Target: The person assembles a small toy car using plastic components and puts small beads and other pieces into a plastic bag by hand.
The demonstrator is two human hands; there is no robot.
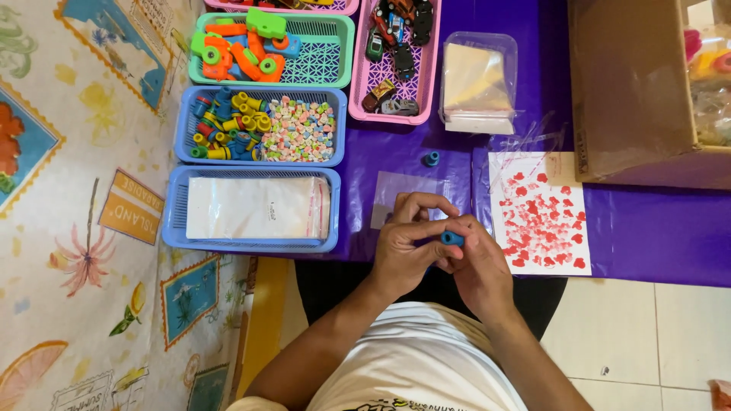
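While your left hand (407, 247) and right hand (476, 262) meet at the near edge of the purple-covered worktop (647, 228), their fingers pinch a small blue plastic cylinder (451, 238). Another blue piece (432, 158) lies farther off, unpacked; a clear flat bag (403, 194) waits just beyond your knuckles.

A single head-worn camera looks almost straight down from above the person's chest, close enough that both forearms rise from the bottom edge. It faces forward over a low purple-covered tabletop (655, 228), taking in patterned floor mat (84, 228) at left and pale floor tiles (647, 335) at right.
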